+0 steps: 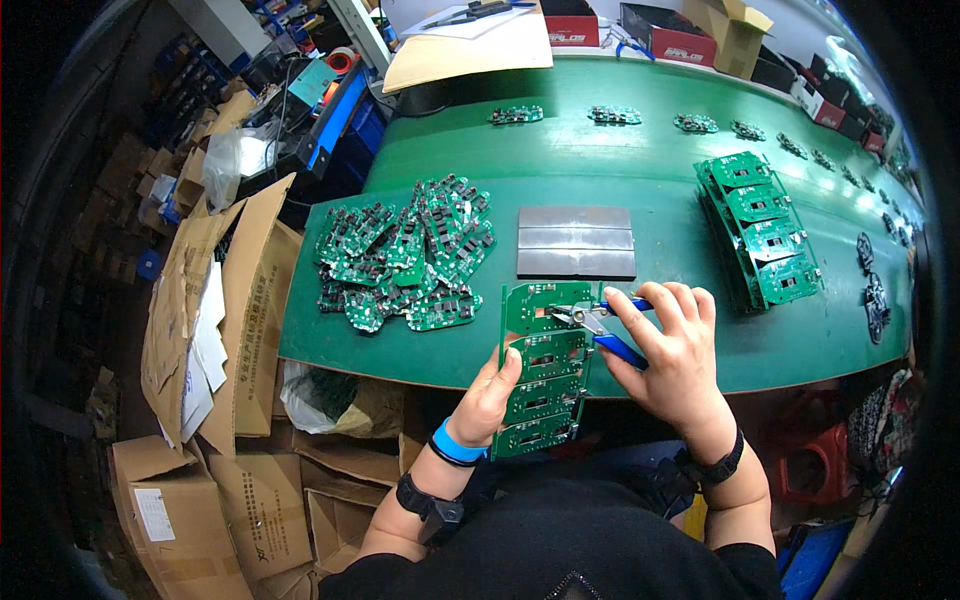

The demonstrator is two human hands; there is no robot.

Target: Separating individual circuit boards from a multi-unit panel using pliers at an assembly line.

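Over the surface's (690, 340) near edge, the left hand (482, 405) pinches a board panel (560, 362); the right hand (670, 350) grips cutters (620, 350). A grey block (576, 240) lies just beyond, loose boards (408, 248) near the left edge.

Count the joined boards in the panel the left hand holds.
4, in one column: the farthest board at the pliers, then the second board, third board and nearest board. None seems hidden.
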